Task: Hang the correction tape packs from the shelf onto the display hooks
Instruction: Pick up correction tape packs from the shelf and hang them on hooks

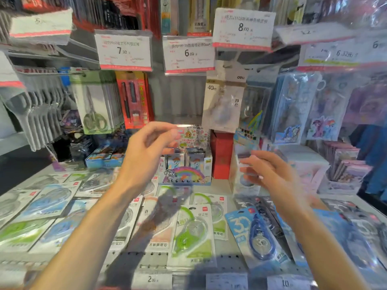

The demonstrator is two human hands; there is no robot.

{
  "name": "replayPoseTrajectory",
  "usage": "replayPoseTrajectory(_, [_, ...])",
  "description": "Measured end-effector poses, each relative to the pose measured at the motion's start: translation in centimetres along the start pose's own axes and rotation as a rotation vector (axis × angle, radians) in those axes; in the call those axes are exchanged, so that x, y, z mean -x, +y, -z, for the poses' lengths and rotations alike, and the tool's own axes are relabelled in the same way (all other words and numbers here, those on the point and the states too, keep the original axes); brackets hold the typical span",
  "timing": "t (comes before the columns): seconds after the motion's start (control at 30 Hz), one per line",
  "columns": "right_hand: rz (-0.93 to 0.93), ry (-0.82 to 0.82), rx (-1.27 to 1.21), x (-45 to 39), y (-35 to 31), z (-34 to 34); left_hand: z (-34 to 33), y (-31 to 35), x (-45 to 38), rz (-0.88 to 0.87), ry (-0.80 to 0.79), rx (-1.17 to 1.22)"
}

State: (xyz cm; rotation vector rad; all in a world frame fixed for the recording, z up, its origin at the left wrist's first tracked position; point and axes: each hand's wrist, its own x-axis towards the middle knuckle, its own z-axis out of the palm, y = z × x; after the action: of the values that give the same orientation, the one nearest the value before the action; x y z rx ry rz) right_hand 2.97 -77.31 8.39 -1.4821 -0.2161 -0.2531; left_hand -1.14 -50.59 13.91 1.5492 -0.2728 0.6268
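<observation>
Both hands (150, 147) raised — packs (192, 233) below

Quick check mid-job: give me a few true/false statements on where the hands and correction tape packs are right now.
1. Many correction tape packs lie flat on the shelf. True.
2. The left hand presses a pack down on the shelf. False: it is raised above the packs.
3. A pack marked 40m hangs below the 8.00 price tag. True.
4. The right hand holds scissors. False: the scissors hang in their packet on the left.
</observation>
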Motion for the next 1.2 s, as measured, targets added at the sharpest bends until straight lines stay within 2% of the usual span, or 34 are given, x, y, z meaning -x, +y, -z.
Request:
replayPoseTrajectory(0.37, [-0.190, -0.050, -0.063, 10.0, 6.5, -2.3, 5.0, -5.8, 13.5, 0.255, 0.284, 0.134])
replayPoseTrajectory(0.57, [-0.158, -0.099, 0.001, 11.8, 7.4, -7.1, 10.3, -7.3, 15.1, 0.295, 0.317, 0.127])
replayPoseTrajectory(0.73, [-0.154, -0.049, -0.010, 11.9, 8.0, -13.7, 17.2, -8.6, 13.5, 0.279, 0.297, 0.118])
replayPoseTrajectory(1.0, [-0.131, 0.064, -0.063, 12.3, 7.9, -28.6, 32.4, -9.2, 8.3, 0.288, 0.235, 0.168])
replayPoseTrajectory(1.13, [-0.128, 0.008, 0.007, 11.4, 7.8, -35.2, 39.3, -10.5, 6.0, 0.279, 0.282, 0.027])
replayPoseTrajectory(1.2, [-0.152, -0.036, 0.000, 10.6, 7.7, -38.1, 42.1, -11.0, 5.1, 0.294, 0.255, -0.015])
